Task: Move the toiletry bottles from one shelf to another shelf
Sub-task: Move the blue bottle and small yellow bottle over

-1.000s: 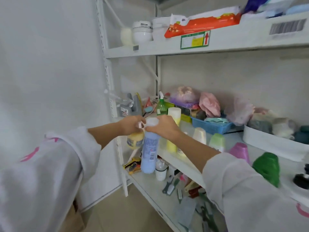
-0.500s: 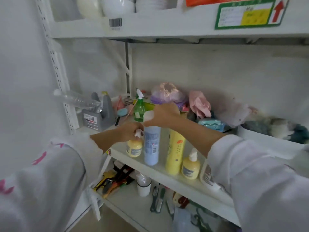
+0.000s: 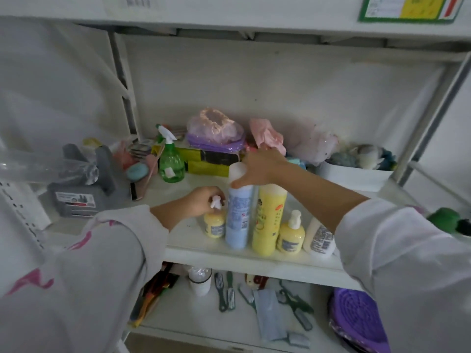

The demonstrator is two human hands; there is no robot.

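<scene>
A row of toiletry bottles stands near the front edge of the middle shelf (image 3: 193, 248). My left hand (image 3: 201, 201) grips the white pump of a small yellow pump bottle (image 3: 214, 226) at the row's left end. My right hand (image 3: 258, 166) holds the white cap of a tall blue bottle (image 3: 238, 217), which stands upright on the shelf. To its right stand a tall yellow bottle (image 3: 269, 220), a second small yellow pump bottle (image 3: 291, 236) and a white bottle (image 3: 318, 238) partly hidden by my right sleeve.
Behind the row are a green spray bottle (image 3: 170, 161), plastic bags (image 3: 216, 131), yellow boxes (image 3: 204, 159) and a white tray (image 3: 354, 174). A grey holder (image 3: 84, 194) sits at the left. The lower shelf (image 3: 198, 324) holds combs, scissors, a cup and a purple lid.
Both bottles came up from below the shelf edge and now stand on the middle shelf. The view has moved closer and tilted down.
</scene>
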